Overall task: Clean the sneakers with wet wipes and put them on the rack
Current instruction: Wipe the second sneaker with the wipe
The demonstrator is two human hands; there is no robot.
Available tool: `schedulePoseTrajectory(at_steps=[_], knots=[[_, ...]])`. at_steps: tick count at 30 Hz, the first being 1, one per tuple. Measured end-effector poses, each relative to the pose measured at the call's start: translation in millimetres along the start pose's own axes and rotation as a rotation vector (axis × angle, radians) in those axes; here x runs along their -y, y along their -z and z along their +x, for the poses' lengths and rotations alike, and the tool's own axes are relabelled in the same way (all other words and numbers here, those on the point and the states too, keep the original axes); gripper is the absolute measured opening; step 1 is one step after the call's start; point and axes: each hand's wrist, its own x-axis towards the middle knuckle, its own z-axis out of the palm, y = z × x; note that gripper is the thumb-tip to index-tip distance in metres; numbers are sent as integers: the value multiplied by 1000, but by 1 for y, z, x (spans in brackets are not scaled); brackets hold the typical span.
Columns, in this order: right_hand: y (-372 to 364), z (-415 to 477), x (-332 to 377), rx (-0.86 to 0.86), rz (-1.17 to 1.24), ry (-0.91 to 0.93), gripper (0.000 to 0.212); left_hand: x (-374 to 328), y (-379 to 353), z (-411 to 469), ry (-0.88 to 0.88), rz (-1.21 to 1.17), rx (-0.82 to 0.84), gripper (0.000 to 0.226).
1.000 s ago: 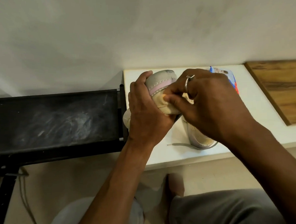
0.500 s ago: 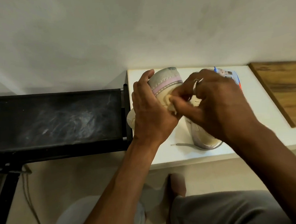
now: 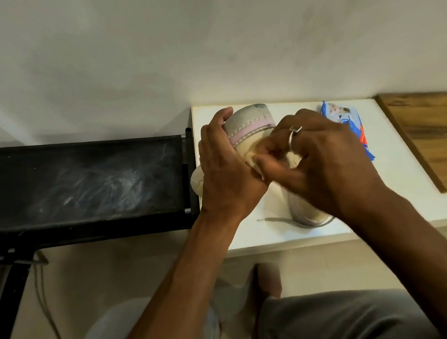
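Note:
My left hand (image 3: pixel 225 169) grips a pale sneaker (image 3: pixel 249 131) with a pink stitched band, held above the white table (image 3: pixel 389 186). My right hand (image 3: pixel 320 159) pinches a crumpled wet wipe (image 3: pixel 254 161) against the sneaker's side; most of the wipe is hidden by my fingers. A second pale sneaker (image 3: pixel 307 215) lies on the table under my right wrist, its lace trailing left. A blue wet-wipe pack (image 3: pixel 349 121) lies behind my right hand. The black rack (image 3: pixel 83 176) stands to the left of the table.
A wooden board (image 3: pixel 430 135) lies on the table's right end. The white wall rises directly behind the table and rack. Below are the floor, my knees and a cable hanging near the rack's leg (image 3: pixel 9 297).
My right hand with the wipe has slid a little down and left along the sneaker's side. The left hand keeps its hold on the sneaker.

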Motion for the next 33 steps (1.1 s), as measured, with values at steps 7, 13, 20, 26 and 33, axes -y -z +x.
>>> schedulePoseTrajectory(at_steps=[7,13,20,26,33], knots=[[-1,0,-2,11,73,7,10,-1,0,1,23,-21,8,86],[-7,1,1,1,-15,74,12,0,-1,1,23,-12,5,83],[-8,5,1,-106,-41,-20,17,0,0,2,20,-24,2,87],[-4,10,-3,-105,14,-63,10,-1,2,3,-3,-23,10,93],[-1,13,-7,-8,377,-270,13,3,7,6,-59,-103,50,102]])
